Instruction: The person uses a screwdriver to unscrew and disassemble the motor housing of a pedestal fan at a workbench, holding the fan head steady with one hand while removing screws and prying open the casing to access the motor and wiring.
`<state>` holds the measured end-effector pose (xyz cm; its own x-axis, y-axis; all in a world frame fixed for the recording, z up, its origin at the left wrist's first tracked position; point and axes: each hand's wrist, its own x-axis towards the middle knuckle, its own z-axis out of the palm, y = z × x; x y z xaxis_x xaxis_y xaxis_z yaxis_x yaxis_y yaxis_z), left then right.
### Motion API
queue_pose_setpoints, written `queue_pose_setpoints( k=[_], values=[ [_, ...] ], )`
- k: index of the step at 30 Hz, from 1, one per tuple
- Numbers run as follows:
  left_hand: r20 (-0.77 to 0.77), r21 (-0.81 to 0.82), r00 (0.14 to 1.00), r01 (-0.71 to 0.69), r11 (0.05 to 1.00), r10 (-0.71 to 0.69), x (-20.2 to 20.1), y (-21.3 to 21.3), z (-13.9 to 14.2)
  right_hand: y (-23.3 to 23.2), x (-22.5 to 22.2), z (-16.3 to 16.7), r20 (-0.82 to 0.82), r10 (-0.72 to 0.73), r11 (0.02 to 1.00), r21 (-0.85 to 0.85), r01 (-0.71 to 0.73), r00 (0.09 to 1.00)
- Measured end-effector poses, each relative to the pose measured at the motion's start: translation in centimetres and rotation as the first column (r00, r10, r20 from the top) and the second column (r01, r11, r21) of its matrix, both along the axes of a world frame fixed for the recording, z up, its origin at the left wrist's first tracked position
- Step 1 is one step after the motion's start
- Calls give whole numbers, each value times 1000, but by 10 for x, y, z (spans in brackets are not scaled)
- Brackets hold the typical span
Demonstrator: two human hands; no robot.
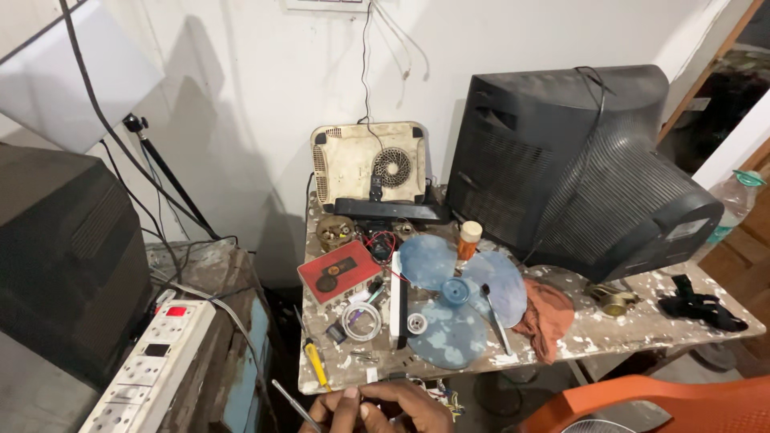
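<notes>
Only one hand shows, at the bottom edge; its thumb lies on the left, so it looks like my right hand [385,407]. Its fingers are curled with the thumb tip pressed against them. A thin metal rod-like tool [290,403] sticks out to the lower left of it and seems pinched in the grip. The hand hovers just in front of the paint-spattered table's near edge [626,337]. Nearest on the table are a yellow-handled screwdriver [317,365] and a blue three-blade fan blade [457,297]. My left hand is out of sight.
A dark tube television [577,160] fills the table's right back. A cream cooktop [369,164] leans on the wall. A red box [338,271], orange cloth [549,317], wire coil [362,321], white power strip [156,369], second television [64,256] and orange chair [666,405] are around.
</notes>
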<state>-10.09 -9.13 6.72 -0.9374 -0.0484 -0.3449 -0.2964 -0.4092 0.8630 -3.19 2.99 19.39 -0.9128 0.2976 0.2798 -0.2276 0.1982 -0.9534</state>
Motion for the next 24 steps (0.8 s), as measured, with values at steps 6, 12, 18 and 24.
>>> queue_pose_setpoints(
  k=[6, 12, 18, 24],
  values=[
    [-1, -113, 1000, 17, 993, -17, -27, 15, -48, 13, -18, -19, 100, -22, 993, 119, 10, 995],
    [86, -43, 990, -109, 993, 112, -40, 6, -63, 50, -45, -41, 374, -9, 999, 47, -9, 927],
    [185, -82, 973, -125, 989, 139, -54, 14, -37, 87, -86, -65, 450, 181, 983, -113, -146, 874],
    [253, -90, 964, -67, 994, 88, -68, 113, -5, 157, -113, -86, 403, 303, 948, -217, -232, 863]
  ],
)
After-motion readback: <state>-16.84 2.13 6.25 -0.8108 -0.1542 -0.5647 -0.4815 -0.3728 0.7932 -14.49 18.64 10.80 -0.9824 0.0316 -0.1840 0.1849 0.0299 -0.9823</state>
